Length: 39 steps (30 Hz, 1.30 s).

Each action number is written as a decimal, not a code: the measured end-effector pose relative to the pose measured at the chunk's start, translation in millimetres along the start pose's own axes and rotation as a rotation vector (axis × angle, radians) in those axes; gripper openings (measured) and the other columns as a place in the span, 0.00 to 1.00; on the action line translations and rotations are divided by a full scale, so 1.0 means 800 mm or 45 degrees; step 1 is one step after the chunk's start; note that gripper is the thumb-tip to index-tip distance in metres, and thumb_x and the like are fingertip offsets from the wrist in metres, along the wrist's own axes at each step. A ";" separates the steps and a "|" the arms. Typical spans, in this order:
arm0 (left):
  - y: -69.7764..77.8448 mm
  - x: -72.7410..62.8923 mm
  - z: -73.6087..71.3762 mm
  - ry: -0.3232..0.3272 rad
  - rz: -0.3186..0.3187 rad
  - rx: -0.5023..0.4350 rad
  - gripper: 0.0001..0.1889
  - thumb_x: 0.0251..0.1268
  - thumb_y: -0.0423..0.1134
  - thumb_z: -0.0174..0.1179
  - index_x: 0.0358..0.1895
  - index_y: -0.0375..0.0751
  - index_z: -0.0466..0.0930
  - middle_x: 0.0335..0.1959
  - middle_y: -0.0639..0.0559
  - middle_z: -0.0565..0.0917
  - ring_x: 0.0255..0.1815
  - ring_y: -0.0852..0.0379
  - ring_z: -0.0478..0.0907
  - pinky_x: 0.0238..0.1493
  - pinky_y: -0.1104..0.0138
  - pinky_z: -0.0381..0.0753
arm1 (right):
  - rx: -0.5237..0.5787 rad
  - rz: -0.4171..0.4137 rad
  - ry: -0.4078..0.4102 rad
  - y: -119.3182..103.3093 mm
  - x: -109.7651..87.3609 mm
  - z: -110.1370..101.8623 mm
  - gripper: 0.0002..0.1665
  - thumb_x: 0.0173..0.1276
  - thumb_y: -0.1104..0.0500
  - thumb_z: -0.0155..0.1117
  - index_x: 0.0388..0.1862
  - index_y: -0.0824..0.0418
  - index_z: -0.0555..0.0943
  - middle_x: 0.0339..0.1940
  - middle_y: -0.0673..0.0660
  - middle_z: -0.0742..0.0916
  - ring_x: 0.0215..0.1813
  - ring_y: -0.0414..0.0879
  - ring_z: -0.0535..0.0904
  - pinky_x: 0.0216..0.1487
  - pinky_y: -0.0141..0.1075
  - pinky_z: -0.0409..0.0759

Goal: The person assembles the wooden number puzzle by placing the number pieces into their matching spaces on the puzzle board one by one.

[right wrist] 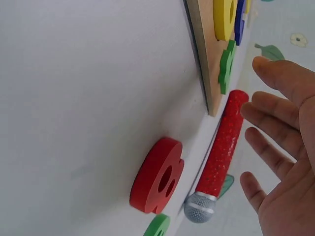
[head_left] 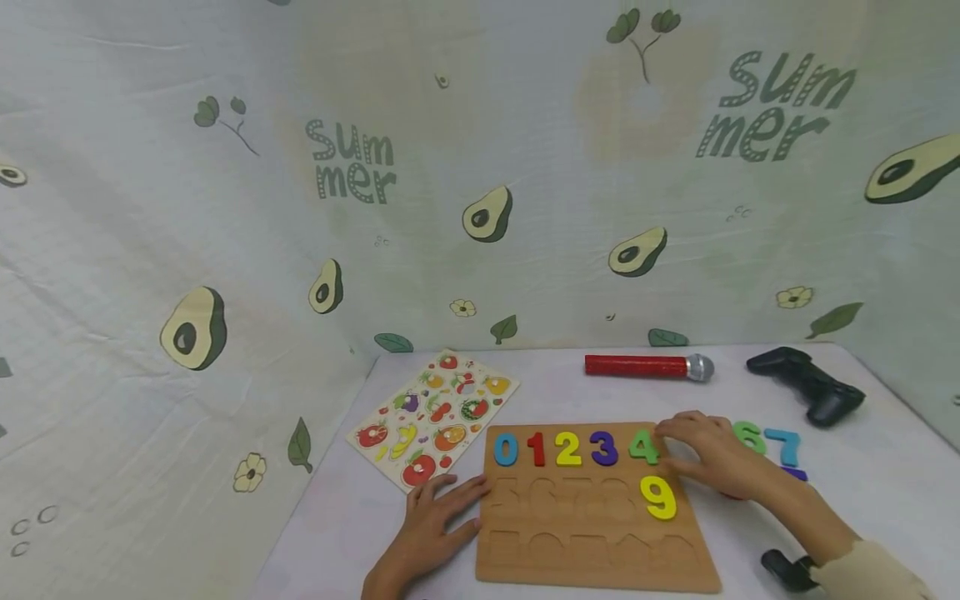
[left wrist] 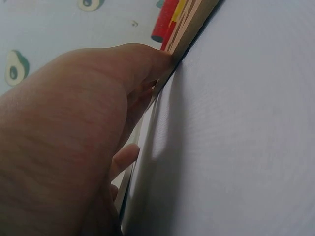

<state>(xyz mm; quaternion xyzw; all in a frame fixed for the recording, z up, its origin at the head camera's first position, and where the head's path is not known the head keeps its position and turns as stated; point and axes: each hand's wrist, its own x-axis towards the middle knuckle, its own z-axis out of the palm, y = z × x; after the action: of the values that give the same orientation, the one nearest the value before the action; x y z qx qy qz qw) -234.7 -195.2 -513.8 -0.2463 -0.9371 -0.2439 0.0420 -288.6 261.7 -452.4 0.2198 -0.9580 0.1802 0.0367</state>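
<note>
Brown wood made up the number board (head_left: 566,550), which lay flat near the front of the white tabletop (head_left: 547,383). Along its top row sat a blue 0 (head_left: 498,450), a red 1 (head_left: 537,452), a yellow 2 (head_left: 568,458), a purple 3 (head_left: 609,450) and a green 4 (head_left: 648,455). A yellow 9 (head_left: 670,502) occupied the right end of the middle row, while shallow outlines marked the rest of that row and the bottom one.

The left hand (head_left: 435,525) rested at the board's left edge, its fingers loosely spread and touching the wood. The right hand (head_left: 705,454) hovered just beside the green 4, fingers apart and fairly straight; the right wrist view showed a gap between its fingertips and that piece.

Right of the board, a green 6 (head_left: 742,427) and a blue 7 (head_left: 789,450) lay on the tabletop, partly hidden by the arm in the 6's case, with a purple piece (head_left: 795,474) near them. A red 8 (right wrist: 149,171) lay by the board's corner in the wrist view. Behind stood a patterned cloth (head_left: 420,258); before it lay a red microphone (head_left: 637,366), a black game controller (head_left: 810,383) and, to the left, a tilted fruit sheet (head_left: 465,387)
</note>
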 end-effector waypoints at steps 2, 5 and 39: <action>0.000 0.000 0.000 0.003 -0.005 -0.003 0.25 0.73 0.57 0.54 0.71 0.66 0.72 0.72 0.68 0.69 0.71 0.44 0.59 0.61 0.40 0.48 | -0.017 -0.003 0.000 0.000 -0.004 -0.003 0.21 0.63 0.49 0.73 0.54 0.54 0.85 0.54 0.55 0.85 0.62 0.63 0.71 0.57 0.66 0.61; 0.002 -0.001 -0.001 0.003 -0.016 -0.008 0.25 0.73 0.56 0.55 0.71 0.66 0.72 0.72 0.68 0.70 0.70 0.44 0.59 0.61 0.40 0.47 | -0.053 -0.004 0.010 0.001 -0.010 -0.005 0.21 0.63 0.50 0.73 0.53 0.55 0.85 0.53 0.55 0.85 0.62 0.63 0.72 0.57 0.66 0.62; 0.003 -0.001 -0.003 -0.011 -0.023 -0.040 0.24 0.73 0.57 0.54 0.71 0.66 0.72 0.72 0.67 0.70 0.71 0.42 0.59 0.61 0.39 0.45 | -0.111 0.119 0.095 0.027 -0.063 -0.011 0.27 0.52 0.47 0.81 0.49 0.56 0.85 0.47 0.54 0.86 0.54 0.61 0.75 0.52 0.66 0.64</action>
<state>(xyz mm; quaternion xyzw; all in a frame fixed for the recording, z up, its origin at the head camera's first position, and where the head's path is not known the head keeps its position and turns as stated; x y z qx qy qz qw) -233.0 -194.8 -511.3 -0.2393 -0.9355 -0.2579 0.0319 -252.5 303.3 -459.1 0.1663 -0.9722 0.1477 0.0736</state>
